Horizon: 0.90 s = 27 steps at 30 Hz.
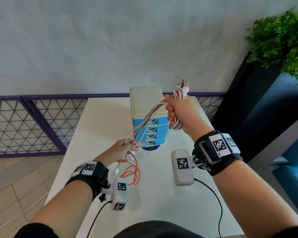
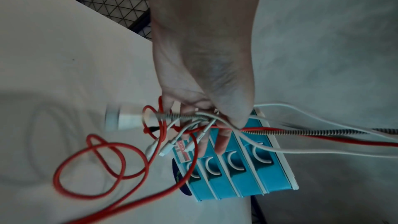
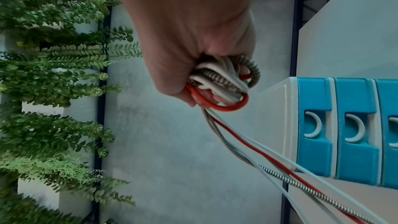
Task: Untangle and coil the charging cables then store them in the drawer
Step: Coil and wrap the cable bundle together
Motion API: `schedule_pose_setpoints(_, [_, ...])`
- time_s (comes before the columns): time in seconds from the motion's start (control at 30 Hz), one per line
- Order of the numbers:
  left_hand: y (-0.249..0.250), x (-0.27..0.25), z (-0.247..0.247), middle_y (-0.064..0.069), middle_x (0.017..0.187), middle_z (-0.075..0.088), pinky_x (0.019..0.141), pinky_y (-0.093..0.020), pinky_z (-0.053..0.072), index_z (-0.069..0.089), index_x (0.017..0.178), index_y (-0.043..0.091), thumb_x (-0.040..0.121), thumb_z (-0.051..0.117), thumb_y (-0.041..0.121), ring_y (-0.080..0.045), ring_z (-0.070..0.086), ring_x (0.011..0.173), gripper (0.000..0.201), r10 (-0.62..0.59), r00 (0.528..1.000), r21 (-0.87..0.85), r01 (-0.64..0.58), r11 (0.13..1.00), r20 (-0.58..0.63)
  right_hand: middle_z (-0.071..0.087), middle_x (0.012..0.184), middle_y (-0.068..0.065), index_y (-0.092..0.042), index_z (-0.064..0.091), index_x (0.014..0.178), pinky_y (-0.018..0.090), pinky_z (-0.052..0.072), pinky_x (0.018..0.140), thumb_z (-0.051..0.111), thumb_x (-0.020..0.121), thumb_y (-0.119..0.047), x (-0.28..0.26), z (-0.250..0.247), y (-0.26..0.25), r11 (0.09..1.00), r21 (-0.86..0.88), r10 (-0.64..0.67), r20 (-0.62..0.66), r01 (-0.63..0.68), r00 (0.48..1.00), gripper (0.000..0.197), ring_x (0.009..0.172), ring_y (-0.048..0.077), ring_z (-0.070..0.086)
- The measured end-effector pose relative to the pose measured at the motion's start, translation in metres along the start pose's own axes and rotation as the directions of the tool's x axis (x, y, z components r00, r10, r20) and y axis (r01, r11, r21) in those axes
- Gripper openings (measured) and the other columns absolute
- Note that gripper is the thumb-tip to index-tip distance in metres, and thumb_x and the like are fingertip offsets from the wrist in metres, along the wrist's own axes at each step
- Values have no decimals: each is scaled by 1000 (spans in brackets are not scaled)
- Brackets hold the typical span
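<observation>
My right hand (image 1: 176,109) grips a coiled bundle of charging cables (image 1: 178,95), red, white and braided, held up beside the top of the drawer unit (image 1: 147,103); plug ends stick out above the fist. In the right wrist view the coil (image 3: 224,83) fills the fist. Several strands (image 1: 148,119) stretch taut down to my left hand (image 1: 126,148), which pinches them in front of the lowest drawer. Below that hand hang loose red loops (image 1: 132,172) and white connectors (image 2: 165,149) over the white table (image 1: 162,194). All the blue drawers (image 2: 232,173) are closed.
The drawer unit stands on a dark round base (image 1: 150,148) at the table's far middle. A purple mesh railing (image 1: 33,124) runs behind and left. A green plant (image 1: 282,42) on a dark planter and a blue seat (image 1: 292,169) lie to the right.
</observation>
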State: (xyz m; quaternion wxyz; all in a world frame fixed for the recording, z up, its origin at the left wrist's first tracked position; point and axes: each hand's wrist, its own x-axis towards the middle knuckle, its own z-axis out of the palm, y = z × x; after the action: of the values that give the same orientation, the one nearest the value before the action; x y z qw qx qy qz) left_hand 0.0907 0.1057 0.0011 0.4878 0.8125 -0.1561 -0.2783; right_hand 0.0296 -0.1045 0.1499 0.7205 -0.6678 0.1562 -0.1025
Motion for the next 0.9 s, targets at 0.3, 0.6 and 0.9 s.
schedule_pose_setpoints(0.3, [-14, -2, -6, 8, 76, 72, 63, -29, 52, 69, 73, 19, 89, 53, 19, -19, 61, 63, 22, 16, 998, 231, 0, 973, -66, 48, 55, 0, -16, 50, 78, 25, 42, 45, 57, 94, -22, 1, 1, 5, 999, -23, 22, -85, -24, 996, 19, 40, 10, 41])
schedule_pose_setpoints(0.6, [-52, -17, 9, 1, 72, 58, 57, -23, 36, 55, 87, 20, 98, 37, 17, -6, 43, 53, 21, -1, 1000, 348, 2, 937, -3, 44, 48, -3, -16, 45, 78, 21, 40, 39, 58, 94, -19, 9, -17, -19, 997, 76, 35, -20, -33, 999, 21, 37, 9, 38])
schedule_pose_setpoints(0.9, [-1, -13, 3, 7, 127, 50, 91, -19, 40, 38, 129, 21, 70, 51, 5, -14, 45, 128, 63, 47, 998, -63, -44, 997, 36, 42, 54, 0, -16, 48, 78, 23, 38, 39, 58, 94, -22, 6, -12, 0, 987, -86, 148, 142, -137, 979, 21, 38, 10, 36])
